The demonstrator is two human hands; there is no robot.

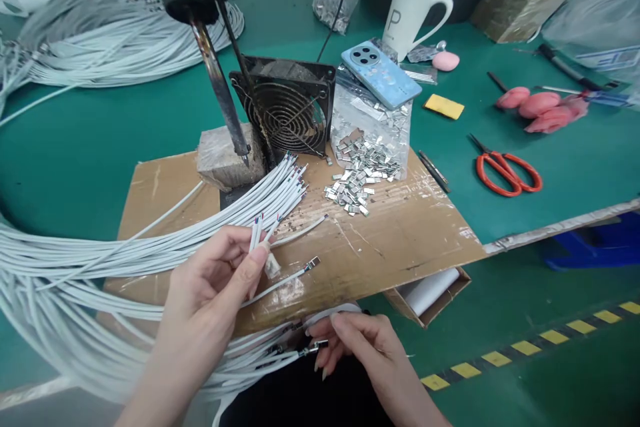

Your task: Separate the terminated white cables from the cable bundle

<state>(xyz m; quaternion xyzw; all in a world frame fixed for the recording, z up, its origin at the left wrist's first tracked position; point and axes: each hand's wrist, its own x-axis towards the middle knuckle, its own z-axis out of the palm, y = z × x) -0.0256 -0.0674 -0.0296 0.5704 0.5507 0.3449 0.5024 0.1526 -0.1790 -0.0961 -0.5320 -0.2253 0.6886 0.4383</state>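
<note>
My left hand pinches a few thin white cables near their stripped, coloured tips, above a sheet of brown cardboard. A fan of similar white cables lies on the cardboard, ends pointing to a mounted soldering iron. My right hand, below the cardboard's front edge, holds a white cable with a metal connector at its end. Another finished cable with a connector rests on the cardboard. A heap of small metal shells lies further back.
A black fan stands behind the iron. A phone lies on a plastic bag of parts. White mug, orange scissors, pink objects, and big cable bundles sit on the green table. Floor with yellow stripes lies at the right.
</note>
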